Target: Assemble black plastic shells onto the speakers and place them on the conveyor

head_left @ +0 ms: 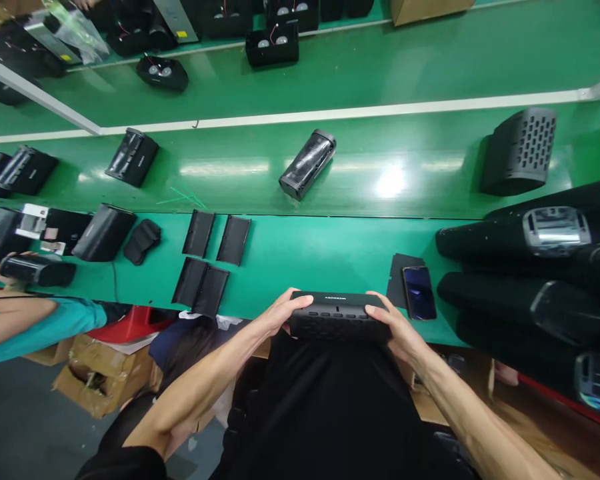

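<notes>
A black box-shaped speaker (338,315) with white lettering and a row of buttons on its edge is held level at the front edge of the green workbench, close to my body. My left hand (286,311) grips its left end, thumb on the top. On the right end my right hand (389,321) is wrapped, its thumb also lying on top. The underside and most of the fingers are hidden. To the right of the speaker a phone (419,293) lies partly over a flat dark sheet (397,281).
Black panels (199,233) lie left of centre. A glossy black speaker (307,165) lies further back, a perforated one (520,152) at the back right. Large black covered shapes (510,240) crowd the right. At the left, another person's hand (9,275) holds a black unit.
</notes>
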`<act>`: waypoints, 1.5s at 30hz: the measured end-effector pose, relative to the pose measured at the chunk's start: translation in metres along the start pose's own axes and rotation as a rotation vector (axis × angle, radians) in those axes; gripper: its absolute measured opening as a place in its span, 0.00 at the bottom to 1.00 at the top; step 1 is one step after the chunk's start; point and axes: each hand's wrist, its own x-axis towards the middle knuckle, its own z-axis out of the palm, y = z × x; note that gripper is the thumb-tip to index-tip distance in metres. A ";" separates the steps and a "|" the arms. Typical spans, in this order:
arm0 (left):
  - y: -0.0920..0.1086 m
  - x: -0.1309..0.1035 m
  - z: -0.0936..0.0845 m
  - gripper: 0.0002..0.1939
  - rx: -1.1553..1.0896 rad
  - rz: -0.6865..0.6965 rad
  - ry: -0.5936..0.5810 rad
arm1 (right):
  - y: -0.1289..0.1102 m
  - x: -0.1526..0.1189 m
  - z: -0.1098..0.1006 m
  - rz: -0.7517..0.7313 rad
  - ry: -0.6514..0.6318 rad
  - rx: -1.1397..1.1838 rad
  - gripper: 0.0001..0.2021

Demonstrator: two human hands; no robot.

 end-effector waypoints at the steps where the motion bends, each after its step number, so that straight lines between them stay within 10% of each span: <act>1: 0.000 0.002 -0.003 0.34 0.013 -0.024 -0.004 | -0.001 0.003 0.000 0.033 -0.005 0.020 0.37; 14: -0.006 0.024 0.002 0.26 -0.117 -0.089 0.042 | -0.006 0.029 -0.004 0.142 0.006 0.062 0.19; 19: -0.012 0.018 0.002 0.29 -0.287 0.026 0.054 | -0.009 0.028 -0.008 -0.077 0.029 0.030 0.36; 24: -0.018 0.020 0.036 0.34 -0.446 0.233 -0.035 | -0.001 0.018 0.031 -0.408 -0.048 -0.012 0.54; 29: 0.004 0.016 0.035 0.45 -0.382 0.353 -0.175 | -0.041 -0.009 0.037 -0.569 -0.047 -0.276 0.54; 35: 0.027 -0.013 0.010 0.61 -0.040 0.619 -0.260 | -0.062 -0.052 0.013 -0.653 -0.056 -1.222 0.55; 45: -0.020 -0.030 0.007 0.48 -0.088 0.582 -0.224 | 0.015 -0.058 -0.042 -0.455 -0.048 -0.578 0.56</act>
